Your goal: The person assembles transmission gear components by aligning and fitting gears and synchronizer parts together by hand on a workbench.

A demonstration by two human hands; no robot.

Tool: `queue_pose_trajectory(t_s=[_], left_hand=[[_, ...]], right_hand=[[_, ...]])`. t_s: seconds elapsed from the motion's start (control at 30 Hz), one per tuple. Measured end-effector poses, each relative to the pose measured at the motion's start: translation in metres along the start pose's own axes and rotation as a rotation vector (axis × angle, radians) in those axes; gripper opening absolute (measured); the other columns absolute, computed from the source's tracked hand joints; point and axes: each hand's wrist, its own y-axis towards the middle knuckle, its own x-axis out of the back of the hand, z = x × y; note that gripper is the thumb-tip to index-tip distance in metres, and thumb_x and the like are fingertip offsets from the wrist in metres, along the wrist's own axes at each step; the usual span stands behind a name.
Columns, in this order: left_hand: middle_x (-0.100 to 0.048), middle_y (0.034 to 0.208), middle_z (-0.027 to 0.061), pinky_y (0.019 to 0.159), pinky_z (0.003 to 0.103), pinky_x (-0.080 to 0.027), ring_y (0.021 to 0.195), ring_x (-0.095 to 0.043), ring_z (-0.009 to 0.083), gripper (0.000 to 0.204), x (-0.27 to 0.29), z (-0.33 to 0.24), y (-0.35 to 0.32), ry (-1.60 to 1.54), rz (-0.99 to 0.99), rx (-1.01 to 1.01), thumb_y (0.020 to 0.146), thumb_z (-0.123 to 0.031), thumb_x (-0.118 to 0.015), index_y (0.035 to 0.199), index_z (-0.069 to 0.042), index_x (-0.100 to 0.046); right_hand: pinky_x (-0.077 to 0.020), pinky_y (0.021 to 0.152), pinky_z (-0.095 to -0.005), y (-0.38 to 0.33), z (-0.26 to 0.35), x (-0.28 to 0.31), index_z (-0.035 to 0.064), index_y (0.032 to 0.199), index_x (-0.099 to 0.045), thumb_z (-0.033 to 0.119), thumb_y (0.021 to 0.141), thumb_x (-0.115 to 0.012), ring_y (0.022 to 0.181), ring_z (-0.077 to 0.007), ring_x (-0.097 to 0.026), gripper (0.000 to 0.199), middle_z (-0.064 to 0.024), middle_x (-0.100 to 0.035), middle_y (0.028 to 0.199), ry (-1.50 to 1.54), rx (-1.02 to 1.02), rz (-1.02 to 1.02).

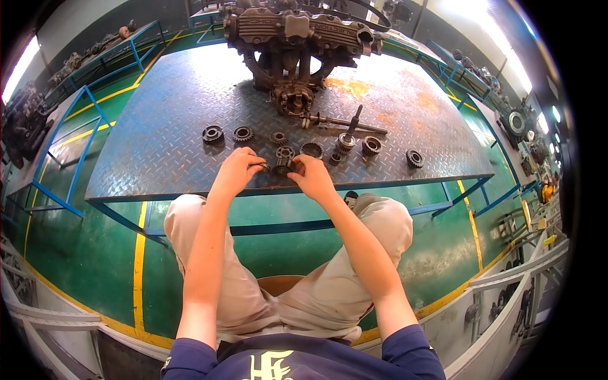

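At the table's near edge stands a dark metal gear hub [285, 156] with a ringed top, between my two hands. My right hand [311, 176] grips its right side with thumb and fingers. My left hand [239, 170] is closed in a pinch just left of the hub, on a small dark piece too small to name. Beyond the hands, loose gears lie in a rough row: a toothed gear [242, 133], a ring-shaped gear [213, 133], a smaller gear [278, 137] and a toothed ring [311, 149].
An engine block [297, 35] sits at the back of the steel-plate table [158, 126]. Near it lies a long shaft [351, 122]. To the right are an upright gear shaft [346, 140], a wide gear [372, 146] and another gear [415, 158]. Blue-framed benches with parts stand around.
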Motion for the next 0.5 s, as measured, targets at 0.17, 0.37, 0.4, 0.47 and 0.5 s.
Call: queue_pose_trajectory(t_s=[0.17,0.37,0.4,0.47,0.5], left_hand=[[-0.068,0.090,0.0133,0.081,0.035,-0.050,0.087,-0.065,0.0314,0.020,0.001,-0.014,-0.001,-0.182,0.067,0.035,0.083,-0.007,-0.073,0.101,-0.001,-0.074],[-0.068,0.090,0.0140,0.077,0.034,-0.051,0.082,-0.065,0.0265,0.020,-0.015,-0.012,-0.002,-0.265,-0.007,0.079,0.083,-0.004,-0.072,0.102,0.002,-0.072],[-0.068,0.091,0.0144,0.076,0.034,-0.051,0.081,-0.066,0.0261,0.020,-0.019,-0.010,-0.001,-0.244,-0.035,0.062,0.083,-0.004,-0.072,0.103,0.002,-0.072],[-0.068,0.091,0.0147,0.075,0.033,-0.052,0.081,-0.066,0.0258,0.021,-0.025,-0.006,0.000,-0.221,-0.066,0.047,0.083,-0.003,-0.072,0.103,0.003,-0.071],[-0.069,0.091,0.0154,0.074,0.033,-0.052,0.080,-0.067,0.0259,0.021,-0.027,-0.008,0.002,-0.232,-0.091,0.043,0.083,-0.003,-0.072,0.103,0.003,-0.071]], right_hand=[[-0.0516,0.074,-0.0400,0.000,-0.004,0.001,-0.0014,0.106,-0.067,0.014,0.076,-0.081,0.081,-0.0320,-0.066,0.037,-0.0168,-0.068,0.088,0.058,-0.022,-0.002],[-0.0523,0.073,-0.0375,0.005,-0.009,-0.006,-0.0036,0.108,-0.066,0.007,0.077,-0.078,0.079,-0.0294,-0.067,0.035,-0.0176,-0.069,0.088,0.173,0.038,0.007],[-0.0526,0.074,-0.0368,0.005,-0.006,-0.005,-0.0041,0.109,-0.066,0.005,0.077,-0.077,0.080,-0.0284,-0.067,0.035,-0.0176,-0.069,0.088,0.188,0.039,0.015],[-0.0528,0.074,-0.0360,0.006,-0.003,-0.005,-0.0045,0.109,-0.066,0.002,0.077,-0.076,0.080,-0.0273,-0.067,0.034,-0.0177,-0.069,0.089,0.203,0.042,0.025],[-0.0530,0.074,-0.0355,0.007,-0.002,-0.004,-0.0046,0.110,-0.066,0.001,0.077,-0.076,0.080,-0.0265,-0.067,0.034,-0.0176,-0.070,0.089,0.219,0.035,0.023]])
